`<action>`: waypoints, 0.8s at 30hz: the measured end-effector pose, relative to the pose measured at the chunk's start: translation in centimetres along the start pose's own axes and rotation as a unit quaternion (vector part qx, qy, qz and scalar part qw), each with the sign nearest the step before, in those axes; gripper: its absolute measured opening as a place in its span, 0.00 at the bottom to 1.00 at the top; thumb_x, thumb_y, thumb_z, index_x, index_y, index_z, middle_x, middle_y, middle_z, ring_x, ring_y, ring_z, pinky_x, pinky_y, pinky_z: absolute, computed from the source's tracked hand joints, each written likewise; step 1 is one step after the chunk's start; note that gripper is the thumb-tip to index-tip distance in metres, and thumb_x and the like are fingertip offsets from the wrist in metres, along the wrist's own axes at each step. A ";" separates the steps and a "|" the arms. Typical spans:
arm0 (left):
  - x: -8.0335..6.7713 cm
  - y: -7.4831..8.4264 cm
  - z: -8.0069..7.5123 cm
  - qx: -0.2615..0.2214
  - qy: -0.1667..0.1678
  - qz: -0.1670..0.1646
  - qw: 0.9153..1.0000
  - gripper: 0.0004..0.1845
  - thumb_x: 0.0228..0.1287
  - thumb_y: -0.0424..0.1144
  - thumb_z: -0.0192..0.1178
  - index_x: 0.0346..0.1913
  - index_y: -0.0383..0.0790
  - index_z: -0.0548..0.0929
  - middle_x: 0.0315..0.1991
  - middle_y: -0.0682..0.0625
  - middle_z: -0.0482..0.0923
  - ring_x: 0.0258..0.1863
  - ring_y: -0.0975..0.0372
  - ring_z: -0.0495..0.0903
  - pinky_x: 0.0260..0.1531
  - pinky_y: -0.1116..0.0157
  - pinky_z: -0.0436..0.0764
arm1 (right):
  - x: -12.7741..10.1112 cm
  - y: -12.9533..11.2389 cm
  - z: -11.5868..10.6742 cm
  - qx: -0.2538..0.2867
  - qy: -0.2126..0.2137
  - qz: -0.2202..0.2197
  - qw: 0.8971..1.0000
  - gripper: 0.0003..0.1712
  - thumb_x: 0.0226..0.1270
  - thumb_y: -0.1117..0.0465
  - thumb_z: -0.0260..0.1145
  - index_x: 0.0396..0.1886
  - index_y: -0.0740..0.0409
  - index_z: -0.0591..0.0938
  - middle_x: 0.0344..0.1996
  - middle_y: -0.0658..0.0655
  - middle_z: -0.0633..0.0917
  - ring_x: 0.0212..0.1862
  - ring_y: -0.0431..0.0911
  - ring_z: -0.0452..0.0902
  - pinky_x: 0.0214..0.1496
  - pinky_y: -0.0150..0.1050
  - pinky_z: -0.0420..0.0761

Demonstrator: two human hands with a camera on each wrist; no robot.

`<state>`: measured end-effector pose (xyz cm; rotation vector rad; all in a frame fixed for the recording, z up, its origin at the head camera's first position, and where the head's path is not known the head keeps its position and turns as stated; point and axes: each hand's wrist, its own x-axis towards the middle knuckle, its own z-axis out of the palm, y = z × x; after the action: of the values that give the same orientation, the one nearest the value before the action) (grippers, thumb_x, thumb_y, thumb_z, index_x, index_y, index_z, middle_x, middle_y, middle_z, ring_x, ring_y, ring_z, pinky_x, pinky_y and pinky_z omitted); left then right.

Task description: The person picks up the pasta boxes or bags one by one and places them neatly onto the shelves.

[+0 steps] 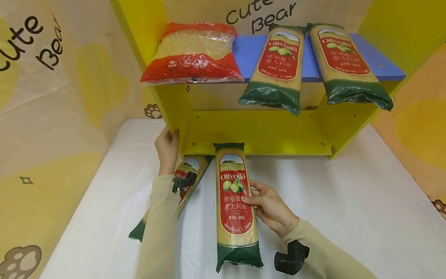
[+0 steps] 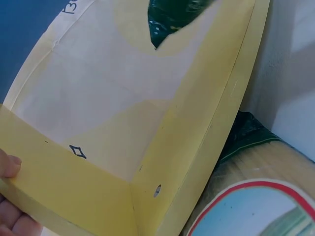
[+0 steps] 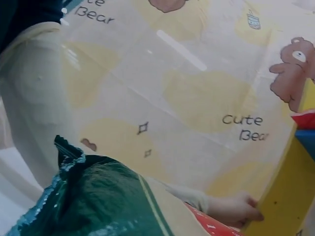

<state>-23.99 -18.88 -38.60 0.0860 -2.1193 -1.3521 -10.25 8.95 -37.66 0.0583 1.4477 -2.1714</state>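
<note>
My right hand (image 1: 273, 209) grips a spaghetti packet (image 1: 235, 190) by its right edge, thumb on the red label and fingers behind. The packet's top end meets the front edge of the yellow shelf's bottom board. My left hand (image 1: 168, 147) holds the lower left side panel (image 1: 163, 104) of the shelf unit, its thumb and fingers on either face in the left wrist view. Beneath my left forearm a second spaghetti packet (image 1: 195, 182) lies slanted on the white table, partly hidden by the sleeve.
On the blue upper shelf (image 1: 244, 50) lie a red and clear pasta bag (image 1: 195, 54) and two more spaghetti packets, one in the middle (image 1: 278, 66) and one at right (image 1: 348, 62), with their green ends jutting over the front edge. A patterned cloth (image 1: 69, 77) hangs behind.
</note>
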 end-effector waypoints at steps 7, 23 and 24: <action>-0.1 -0.1 0.0 0.002 0.002 0.002 1.000 0.13 0.67 0.31 0.55 0.49 0.26 0.81 0.45 0.33 0.81 0.42 0.46 0.82 0.42 0.53 0.81 | 2.0 -1.6 -1.6 -0.022 0.035 -0.008 0.999 0.33 0.67 0.74 0.53 0.70 0.72 0.53 0.50 0.62 0.76 0.43 0.43 0.79 0.46 0.38 0.81; -0.1 0.2 -0.1 -0.001 0.000 0.001 1.000 0.13 0.66 0.29 0.55 0.50 0.26 0.80 0.47 0.33 0.80 0.46 0.46 0.81 0.45 0.53 0.80 | 9.6 -3.7 -4.8 -0.070 0.133 -0.011 0.989 0.35 0.67 0.70 0.58 0.71 0.67 0.57 0.63 0.65 0.67 0.55 0.50 0.66 0.62 0.41 0.68; -0.1 0.2 -0.1 -0.001 0.001 0.002 1.000 0.13 0.66 0.29 0.55 0.50 0.26 0.80 0.47 0.33 0.80 0.45 0.46 0.81 0.45 0.53 0.80 | 10.0 -3.9 -4.9 -0.071 0.131 -0.015 0.989 0.34 0.67 0.70 0.58 0.71 0.67 0.58 0.62 0.64 0.68 0.55 0.50 0.66 0.62 0.41 0.68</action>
<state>-23.82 -18.81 -38.41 0.0815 -2.1153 -1.3513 -21.76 10.36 -39.60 0.2828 1.7553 -2.1390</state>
